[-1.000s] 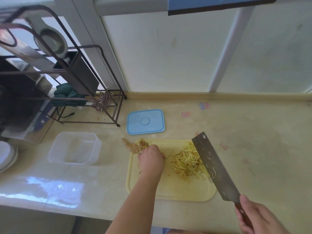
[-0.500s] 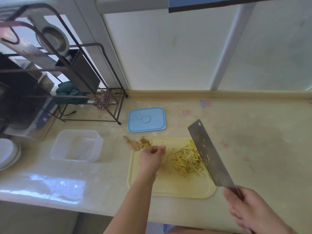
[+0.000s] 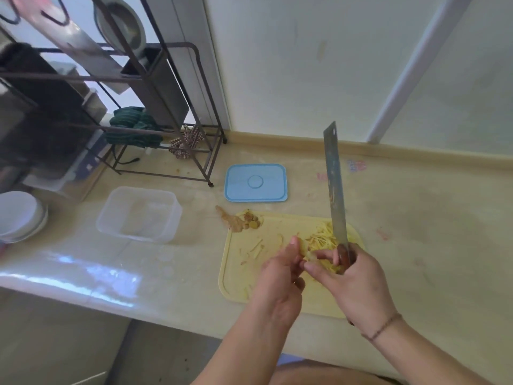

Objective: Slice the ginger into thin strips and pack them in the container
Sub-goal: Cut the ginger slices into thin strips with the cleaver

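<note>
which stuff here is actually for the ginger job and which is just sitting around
For the job:
ginger strips
cleaver in the right hand
left hand
yellow cutting board
clear container
blue lid
ginger scraps

Lying about:
metal rack
green cloth
white bowls
</note>
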Motion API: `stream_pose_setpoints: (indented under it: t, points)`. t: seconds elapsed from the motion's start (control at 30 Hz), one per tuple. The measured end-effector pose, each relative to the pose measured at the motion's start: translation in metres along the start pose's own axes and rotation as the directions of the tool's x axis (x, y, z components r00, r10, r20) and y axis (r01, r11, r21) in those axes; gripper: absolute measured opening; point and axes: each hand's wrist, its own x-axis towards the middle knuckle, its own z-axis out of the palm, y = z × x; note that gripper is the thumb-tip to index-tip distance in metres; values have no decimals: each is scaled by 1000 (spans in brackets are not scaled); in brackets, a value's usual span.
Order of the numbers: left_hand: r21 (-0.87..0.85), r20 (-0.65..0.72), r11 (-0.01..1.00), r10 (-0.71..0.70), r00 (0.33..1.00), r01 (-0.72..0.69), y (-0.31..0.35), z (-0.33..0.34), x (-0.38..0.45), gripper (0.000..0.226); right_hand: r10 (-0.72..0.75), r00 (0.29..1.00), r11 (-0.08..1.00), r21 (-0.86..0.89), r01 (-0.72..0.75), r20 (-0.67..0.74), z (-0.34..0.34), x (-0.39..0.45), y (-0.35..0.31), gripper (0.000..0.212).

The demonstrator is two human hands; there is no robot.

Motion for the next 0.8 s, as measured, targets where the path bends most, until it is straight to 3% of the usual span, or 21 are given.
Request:
stream_pose_setpoints:
  t: [0.4,0.53,0.63,0.8]
  points:
    - [21,22,999,39,999,-39,6,-15,5,9,35,997,999,16,-37,76,7,-1,-3,42]
    - [109,42,971,211,976,-215,2,-23,6,10,72,989,992,98,-84,128,5,-3,-7,41]
    - [255,124,877,388,913,-408,0,-27,3,11,125,979,951,264,-164,160,5,-3,-8,39]
    - [320,232,823,412,881,-469,-3,-34,1,12,187,969,881,408,-239,164,5,1,-3,36]
